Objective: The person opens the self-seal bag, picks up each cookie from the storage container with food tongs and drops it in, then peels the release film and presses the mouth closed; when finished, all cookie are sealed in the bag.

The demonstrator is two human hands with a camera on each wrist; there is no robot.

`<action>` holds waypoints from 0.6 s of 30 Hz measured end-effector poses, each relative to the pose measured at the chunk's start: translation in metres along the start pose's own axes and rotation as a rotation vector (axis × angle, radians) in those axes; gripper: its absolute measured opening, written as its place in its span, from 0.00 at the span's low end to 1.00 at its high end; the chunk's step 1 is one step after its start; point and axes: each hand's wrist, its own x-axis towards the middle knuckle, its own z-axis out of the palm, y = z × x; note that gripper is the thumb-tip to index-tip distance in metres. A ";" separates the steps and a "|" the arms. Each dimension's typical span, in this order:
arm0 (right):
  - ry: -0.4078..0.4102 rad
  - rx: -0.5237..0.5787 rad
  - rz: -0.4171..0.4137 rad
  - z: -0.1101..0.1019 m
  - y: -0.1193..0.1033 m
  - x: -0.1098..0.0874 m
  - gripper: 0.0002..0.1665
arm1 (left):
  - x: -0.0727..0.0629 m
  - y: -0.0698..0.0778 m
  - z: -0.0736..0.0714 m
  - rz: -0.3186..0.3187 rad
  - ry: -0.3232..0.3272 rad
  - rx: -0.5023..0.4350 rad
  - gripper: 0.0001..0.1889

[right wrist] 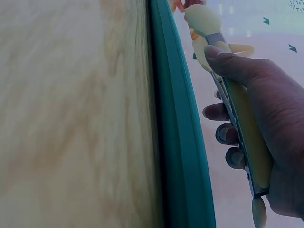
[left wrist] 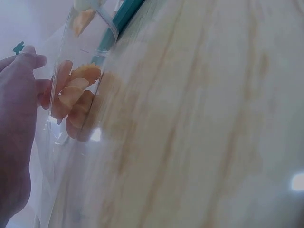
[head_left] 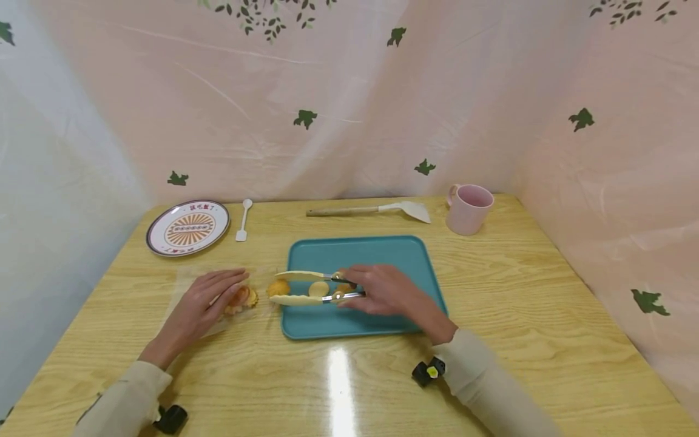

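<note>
In the head view my right hand (head_left: pixel 379 290) grips a pair of tongs (head_left: pixel 297 300) with cream heads and metal arms. Between the tong heads, over the tray's left rim, is an orange round chip (head_left: pixel 279 287). More small round chips (head_left: pixel 319 289) lie on the blue-green tray (head_left: pixel 371 321) beneath the tongs. My left hand (head_left: pixel 204 303) holds a clear plastic bag (left wrist: pixel 71 156) at its side, fingers stretched over it and thumb against it. Inside the bag several thin orange and yellow chips (left wrist: pixel 76 97) are bunched together; its mouth faces the tray.
A patterned plate (head_left: pixel 188 228) stands at the back left beside a small white spoon-like tool (head_left: pixel 244 221). Behind the tray lies a spatula (head_left: pixel 377 209) with a wooden handle. A pink mug (head_left: pixel 468 210) is at the back right. Cloth (head_left: pixel 349 139) hangs behind the table.
</note>
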 end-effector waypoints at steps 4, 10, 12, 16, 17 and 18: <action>-0.013 0.005 -0.003 0.003 -0.003 0.007 0.33 | -0.001 0.000 0.000 -0.007 -0.004 0.005 0.18; -0.045 0.040 0.012 0.005 -0.007 0.015 0.34 | -0.002 0.000 -0.001 -0.017 -0.008 0.012 0.18; -0.052 0.045 0.013 0.006 -0.008 0.017 0.34 | -0.002 0.000 -0.001 -0.023 -0.013 0.018 0.18; -0.063 0.049 0.013 0.009 -0.010 0.022 0.34 | -0.002 0.001 -0.001 -0.031 -0.019 0.021 0.18; -0.065 0.050 0.013 0.009 -0.010 0.023 0.34 | -0.002 0.001 -0.001 -0.032 -0.019 0.019 0.18; -0.067 0.051 0.013 0.010 -0.010 0.023 0.34 | -0.002 0.001 -0.001 -0.032 -0.019 0.016 0.18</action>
